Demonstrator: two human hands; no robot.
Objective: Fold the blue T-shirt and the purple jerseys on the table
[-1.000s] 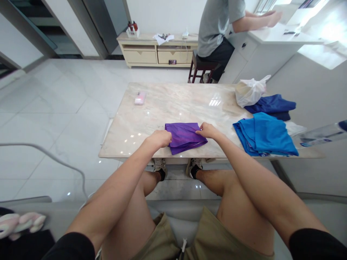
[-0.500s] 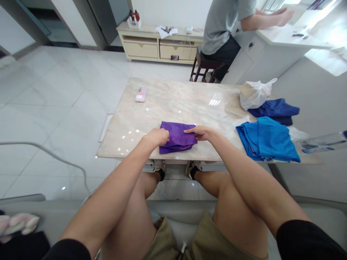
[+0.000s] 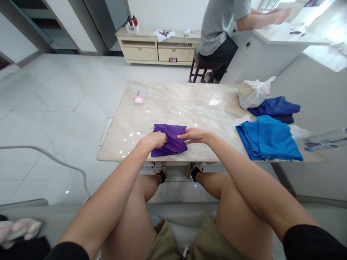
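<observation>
A pale beige marble counter fills the middle of the frame, with white tiled floor around it. At upper centre stands a low cream cabinet. At upper right, a seated co-worker in a grey T-shirt has both arms on a white cabinet-top desk. At the counter's right end lie a crumpled bright blue cloth, a folded navy blue cloth and a white plastic bag. A small blurred pink box sits toward the counter's upper left.

Near the front edge, at lower centre, lies a shiny purple folded cloth. It looks light, soft and slippery, so it will likely shift easily; the folded edges seem the best hold. The left hand is curled on its left part, grip tightness unclear. The right hand lies nearly flat, fingers extended onto its upper right, grip open.
</observation>
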